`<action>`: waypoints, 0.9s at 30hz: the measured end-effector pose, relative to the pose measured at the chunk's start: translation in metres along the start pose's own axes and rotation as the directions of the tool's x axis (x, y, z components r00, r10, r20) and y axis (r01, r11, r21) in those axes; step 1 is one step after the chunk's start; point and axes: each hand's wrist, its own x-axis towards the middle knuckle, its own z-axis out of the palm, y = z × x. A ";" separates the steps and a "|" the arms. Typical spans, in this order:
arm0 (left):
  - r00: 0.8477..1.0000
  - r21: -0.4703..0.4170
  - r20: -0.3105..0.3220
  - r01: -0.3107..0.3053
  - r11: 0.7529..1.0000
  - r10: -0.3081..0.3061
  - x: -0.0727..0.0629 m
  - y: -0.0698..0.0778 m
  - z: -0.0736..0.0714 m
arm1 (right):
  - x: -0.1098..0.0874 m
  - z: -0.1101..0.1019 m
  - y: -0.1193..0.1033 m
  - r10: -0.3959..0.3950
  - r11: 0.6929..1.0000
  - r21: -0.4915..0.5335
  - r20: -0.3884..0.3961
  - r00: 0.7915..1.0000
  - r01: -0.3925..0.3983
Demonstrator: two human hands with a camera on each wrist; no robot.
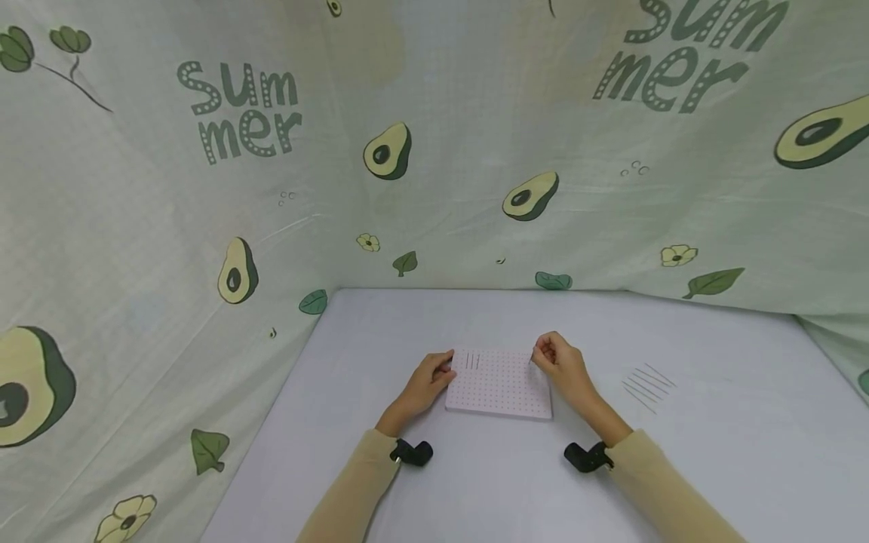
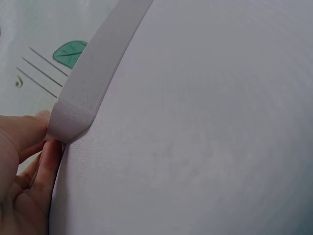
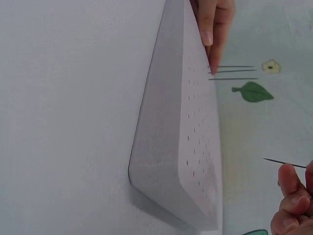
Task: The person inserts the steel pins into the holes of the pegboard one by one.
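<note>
A pale, thick board with rows of small holes [image 1: 498,388] lies on the white table. Three thin dark needles [image 1: 472,361] stand upright near its far left corner; the right wrist view shows these needles [image 3: 232,72] too. My left hand [image 1: 426,381] grips the board's left edge, thumb and fingers at its corner in the left wrist view. Between thumb and fingertip my right hand [image 1: 562,362] pinches one needle [image 3: 276,160], over the board's far right corner. Its pointed end sticks out, apart from the holes in the right wrist view.
Several loose needles [image 1: 648,388] lie side by side on the table [image 1: 720,452], to the right of my right forearm. A cloth [image 1: 448,226] printed with avocados hangs behind the table and along its left side.
</note>
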 end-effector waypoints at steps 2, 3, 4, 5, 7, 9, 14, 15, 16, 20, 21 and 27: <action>1.000 -0.001 0.002 0.003 1.000 -0.003 0.000 0.001 0.000 | 0.002 0.005 -0.002 0.005 1.000 0.006 0.014 1.000 -0.005; 1.000 0.001 0.003 0.004 1.000 -0.004 0.000 0.001 0.000 | 0.002 0.007 -0.003 0.006 1.000 0.011 0.018 1.000 -0.006; 1.000 0.003 0.003 0.006 1.000 -0.006 0.000 0.001 0.000 | 0.003 0.010 -0.004 0.010 1.000 0.017 0.024 1.000 -0.010; 1.000 0.003 0.005 0.007 1.000 -0.007 0.000 0.002 -0.001 | 0.004 0.013 -0.004 0.010 1.000 0.021 0.028 1.000 -0.011; 1.000 0.007 0.005 0.008 1.000 -0.008 0.000 0.004 -0.001 | 0.005 0.018 -0.004 0.006 1.000 0.028 0.040 0.999 -0.007; 1.000 0.011 0.003 0.006 1.000 -0.006 -0.001 0.004 -0.002 | 0.006 0.024 -0.004 0.006 0.999 0.037 0.046 0.999 -0.008; 1.000 0.009 0.004 0.005 1.000 -0.005 -0.001 0.005 -0.002 | 0.009 0.035 -0.003 -0.002 0.999 0.036 0.061 0.998 0.000; 1.000 0.011 0.005 0.006 1.000 -0.006 0.000 0.004 -0.002 | 0.010 0.037 -0.003 -0.002 0.999 0.036 0.067 0.998 -0.001; 1.000 0.012 0.005 0.005 1.000 -0.006 0.000 0.004 -0.002 | 0.010 0.039 -0.004 -0.002 0.999 0.037 0.073 0.997 -0.001; 1.000 0.016 0.005 0.002 1.000 -0.002 0.000 0.002 -0.001 | 0.012 0.047 -0.006 -0.005 0.999 0.052 0.096 0.995 0.000; 1.000 0.014 0.004 0.002 1.000 -0.002 0.000 0.001 -0.001 | 0.012 0.048 -0.007 -0.004 0.998 0.057 0.101 0.995 -0.002; 1.000 0.000 0.005 0.004 1.000 -0.004 0.001 0.000 -0.002 | 0.013 0.057 -0.010 -0.019 0.997 0.077 0.104 0.994 0.011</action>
